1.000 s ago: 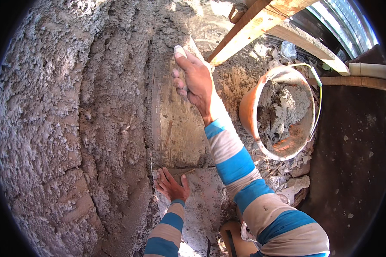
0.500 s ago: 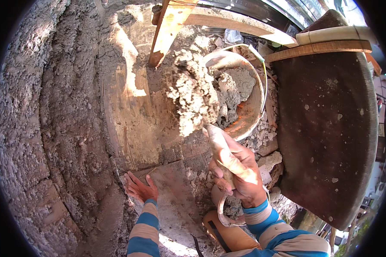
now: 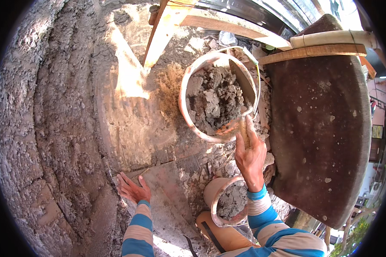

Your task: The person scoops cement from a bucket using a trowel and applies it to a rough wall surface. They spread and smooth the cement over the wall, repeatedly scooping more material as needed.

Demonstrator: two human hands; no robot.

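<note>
My right hand (image 3: 251, 160) is wrapped round the wooden handle of a trowel (image 3: 243, 83). The trowel's blade reaches down inside a pale bucket (image 3: 183, 96), along its right wall. Lumpy grey mortar (image 3: 212, 103) lies in that bucket, and some orange shows on the inner wall near my hand. Farther left, my left hand (image 3: 134, 187) holds nothing; its fingers are spread at the edge of a flat grey board (image 3: 169, 182), beside the rough mortar surface. A smaller bucket (image 3: 212, 192) with grey mortar stands below my right hand, near my forearm.
Rough, mortar-covered surface (image 3: 64, 128) fills the left side. A slanting wooden post (image 3: 161, 36) and a crossbeam (image 3: 236, 26) stand beyond the bucket. On the right is a large dark brown panel (image 3: 319, 137), topped by a wooden strip (image 3: 313, 53). Rubble lies between buckets and panel.
The trowel carried a heap of mortar left of the large bucket; now its blade is inside the bucket. My right hand has moved right and forward. My left hand has hardly moved.
</note>
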